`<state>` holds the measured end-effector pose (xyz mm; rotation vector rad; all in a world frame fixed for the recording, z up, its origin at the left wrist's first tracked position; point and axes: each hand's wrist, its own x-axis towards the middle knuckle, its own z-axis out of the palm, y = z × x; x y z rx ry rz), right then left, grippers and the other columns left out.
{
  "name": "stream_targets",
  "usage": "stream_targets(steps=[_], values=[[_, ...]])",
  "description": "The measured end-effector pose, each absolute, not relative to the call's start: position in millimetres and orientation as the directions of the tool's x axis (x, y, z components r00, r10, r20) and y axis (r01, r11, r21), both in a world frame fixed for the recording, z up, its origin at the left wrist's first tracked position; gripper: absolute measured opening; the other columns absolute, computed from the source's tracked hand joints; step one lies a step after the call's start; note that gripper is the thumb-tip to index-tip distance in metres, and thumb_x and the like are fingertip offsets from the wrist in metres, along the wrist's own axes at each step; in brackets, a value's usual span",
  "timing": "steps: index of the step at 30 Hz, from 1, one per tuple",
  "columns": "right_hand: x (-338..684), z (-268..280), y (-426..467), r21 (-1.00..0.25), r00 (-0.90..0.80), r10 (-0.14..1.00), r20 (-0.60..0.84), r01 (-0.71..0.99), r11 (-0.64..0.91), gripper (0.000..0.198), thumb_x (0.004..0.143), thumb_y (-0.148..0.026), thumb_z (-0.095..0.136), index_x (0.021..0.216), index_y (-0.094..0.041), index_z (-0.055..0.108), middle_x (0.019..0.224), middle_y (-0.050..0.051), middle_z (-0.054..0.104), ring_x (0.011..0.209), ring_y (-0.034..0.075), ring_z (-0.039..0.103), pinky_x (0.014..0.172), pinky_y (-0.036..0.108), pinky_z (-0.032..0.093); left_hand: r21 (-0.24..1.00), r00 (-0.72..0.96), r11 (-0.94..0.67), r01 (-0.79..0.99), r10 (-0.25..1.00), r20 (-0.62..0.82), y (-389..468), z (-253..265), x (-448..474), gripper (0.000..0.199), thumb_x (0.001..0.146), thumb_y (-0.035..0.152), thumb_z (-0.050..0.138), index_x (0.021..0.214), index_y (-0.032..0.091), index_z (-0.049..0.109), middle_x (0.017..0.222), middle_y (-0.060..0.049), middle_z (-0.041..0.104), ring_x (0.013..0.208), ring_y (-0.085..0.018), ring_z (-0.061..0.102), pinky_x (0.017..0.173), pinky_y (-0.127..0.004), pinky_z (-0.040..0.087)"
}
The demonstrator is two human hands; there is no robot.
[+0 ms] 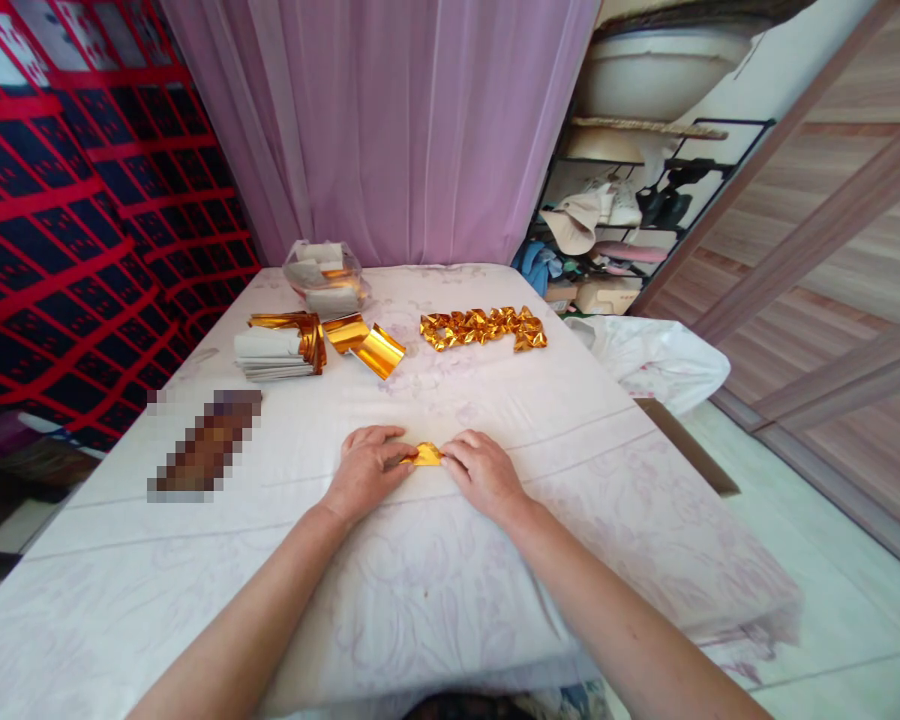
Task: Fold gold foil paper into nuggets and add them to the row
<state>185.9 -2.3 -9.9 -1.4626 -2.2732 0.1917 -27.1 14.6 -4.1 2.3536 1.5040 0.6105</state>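
A small folded piece of gold foil paper [427, 455] lies on the cloth-covered table between my two hands. My left hand [371, 465] pinches its left end, and my right hand [481, 468] pinches its right end. Farther back, loose gold foil sheets [379, 350] lie beside a stack of foil paper [270, 352] with pale undersides. To the right of these, several folded gold foil pieces [484, 328] sit in a cluster.
A clear plastic bag [322, 275] with paper inside stands at the table's back left. A blurred-out item [206, 445] lies at the left. Beyond the right edge are a white plastic bag [660, 360] and a loaded shelf [607, 220]. A purple curtain [390, 130] hangs behind.
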Motion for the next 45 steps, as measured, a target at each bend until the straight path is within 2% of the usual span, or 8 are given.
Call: stream_targets(steps=[3, 9, 15, 21, 25, 36, 41, 45], values=[[192, -12, -5, -0.329, -0.397, 0.864, 0.31, 0.807, 0.49, 0.018, 0.088, -0.022, 0.064, 0.105, -0.022, 0.071, 0.098, 0.004, 0.067, 0.092, 0.017, 0.059, 0.085, 0.029, 0.046, 0.413, 0.388, -0.44, 0.797, 0.898, 0.209, 16, -4, -29, 0.022, 0.083, 0.029, 0.068, 0.103, 0.036, 0.075, 0.118, -0.002, 0.069, 0.113, -0.025, 0.058, 0.1, -0.047, 0.039], [189, -16, -5, -0.278, -0.368, 0.864, 0.344, 0.839, 0.468, 0.016, 0.09, -0.02, 0.062, 0.101, -0.022, 0.074, 0.095, 0.005, 0.068, 0.09, 0.018, 0.061, 0.083, 0.029, 0.048, 0.368, 0.394, -0.455, 0.811, 0.889, 0.232, 16, -3, -26, 0.021, 0.086, 0.03, 0.065, 0.104, 0.034, 0.075, 0.111, -0.002, 0.072, 0.106, -0.023, 0.062, 0.096, -0.043, 0.042], [187, -8, -5, -0.28, -0.359, 0.885, 0.297, 0.853, 0.44, 0.02, 0.093, -0.02, 0.056, 0.104, -0.023, 0.073, 0.097, 0.005, 0.07, 0.095, 0.016, 0.062, 0.086, 0.026, 0.047, 0.311, 0.404, -0.462, 0.831, 0.885, 0.232, 13, 7, -21, 0.023, 0.089, 0.031, 0.059, 0.106, 0.031, 0.075, 0.1, -0.004, 0.074, 0.099, -0.024, 0.063, 0.091, -0.041, 0.043], [185, 1, 0, -0.265, -0.338, 0.905, 0.259, 0.876, 0.403, 0.023, 0.095, -0.021, 0.051, 0.096, -0.024, 0.074, 0.091, 0.003, 0.073, 0.086, 0.015, 0.066, 0.077, 0.024, 0.047, 0.249, 0.435, -0.476, 0.843, 0.877, 0.204, 17, 21, -15, 0.023, 0.092, 0.031, 0.053, 0.093, 0.027, 0.076, 0.083, -0.005, 0.074, 0.08, -0.022, 0.064, 0.076, -0.034, 0.044], [185, 6, 5, -0.245, -0.349, 0.908, 0.232, 0.883, 0.401, 0.023, 0.095, -0.021, 0.051, 0.094, -0.024, 0.073, 0.091, 0.002, 0.073, 0.085, 0.014, 0.067, 0.073, 0.023, 0.046, 0.227, 0.401, -0.45, 0.864, 0.886, 0.232, 21, 25, -11, 0.028, 0.094, 0.032, 0.05, 0.084, 0.021, 0.074, 0.079, -0.007, 0.072, 0.078, -0.023, 0.063, 0.074, -0.034, 0.044], [196, 13, 30, -0.23, -0.28, 0.945, 0.167, 0.921, 0.314, 0.023, 0.094, -0.022, 0.048, 0.087, -0.021, 0.07, 0.088, 0.005, 0.072, 0.078, 0.017, 0.067, 0.065, 0.026, 0.044, 0.333, 0.323, -0.404, 0.852, 0.906, 0.273, 36, 17, -1, 0.022, 0.092, 0.028, 0.052, 0.094, 0.024, 0.073, 0.088, -0.003, 0.075, 0.085, -0.02, 0.066, 0.077, -0.031, 0.05], [198, 0, 35, -0.251, -0.23, 0.939, 0.255, 0.922, 0.295, 0.017, 0.093, -0.023, 0.049, 0.088, -0.021, 0.065, 0.087, 0.004, 0.067, 0.078, 0.016, 0.064, 0.065, 0.025, 0.043, 0.406, 0.228, -0.321, 0.856, 0.938, 0.26, 45, 5, 4, 0.022, 0.09, 0.028, 0.053, 0.1, 0.024, 0.072, 0.093, -0.003, 0.076, 0.088, -0.022, 0.067, 0.079, -0.034, 0.052], [198, -12, 35, -0.299, -0.207, 0.919, 0.337, 0.901, 0.313, 0.016, 0.093, -0.021, 0.048, 0.086, -0.02, 0.063, 0.084, 0.004, 0.065, 0.076, 0.016, 0.062, 0.066, 0.026, 0.041, 0.475, 0.148, -0.241, 0.847, 0.963, 0.224, 46, -2, 7, 0.022, 0.09, 0.032, 0.052, 0.093, 0.025, 0.073, 0.09, -0.002, 0.076, 0.084, -0.021, 0.068, 0.076, -0.033, 0.052]])
